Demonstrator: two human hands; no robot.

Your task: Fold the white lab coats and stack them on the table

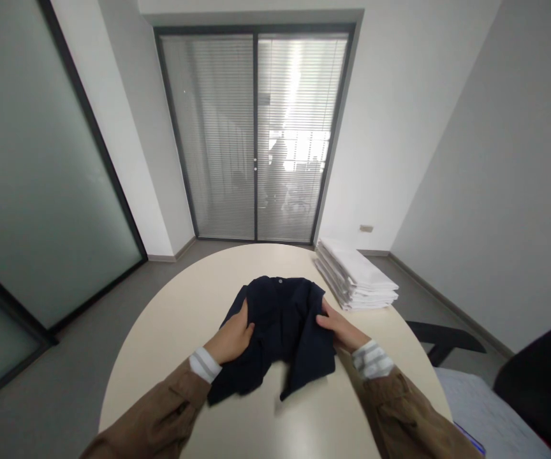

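A dark navy garment point(280, 325) with a small button near its far edge lies bunched on the round cream table point(199, 299). My left hand point(233, 338) grips the garment's left side, fingers curled into the cloth. On the other side, my right hand point(340, 328) pinches the right edge of the same garment. Both arms wear brown sleeves with striped white cuffs.
A stack of folded white cloths point(356, 274) sits at the table's far right. A dark chair point(538, 376) stands at the right. Ahead is a glass door with blinds point(256, 134), and frosted glass panels point(31, 166) line the left wall.
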